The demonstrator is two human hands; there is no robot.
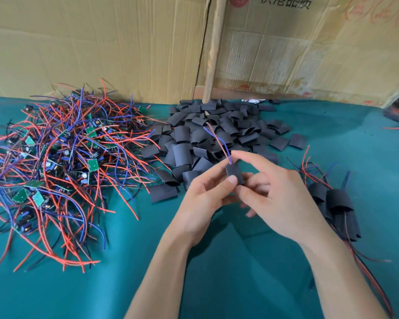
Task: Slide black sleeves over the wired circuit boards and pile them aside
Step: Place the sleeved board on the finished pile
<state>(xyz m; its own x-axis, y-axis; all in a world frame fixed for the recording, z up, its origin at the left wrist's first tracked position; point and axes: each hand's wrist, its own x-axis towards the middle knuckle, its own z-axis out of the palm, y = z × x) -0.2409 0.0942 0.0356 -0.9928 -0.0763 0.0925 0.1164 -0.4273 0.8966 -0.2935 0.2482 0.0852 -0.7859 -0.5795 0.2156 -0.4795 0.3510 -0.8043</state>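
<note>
Black sleeve [235, 173] held mid-scene above teal cloth [129, 284], pinched between left hand [203, 199] thumb and fingers; red and blue wires [219, 141] poking out its far end, so board presumably inside or going in, board itself hidden. Right hand [272, 196] just beside, fingers loosely curled against the sleeve's right side, index raised and straight; cannot tell whether actually gripping. Judged step: seating sleeve over board, nearly done for this unit.

Done so far: small pile of sleeved boards [336, 208] near right, only a handful, wires trailing toward near edge. Left to do: big tangle of bare wired boards [62, 157] at left, green boards showing among red, blue, black leads; large heap of empty sleeves [217, 132] at centre far, behind hands. Task looks early, most of stock untouched. Cardboard [101, 42] walling far side. A few more wired bits at far right edge, too small to tell.
</note>
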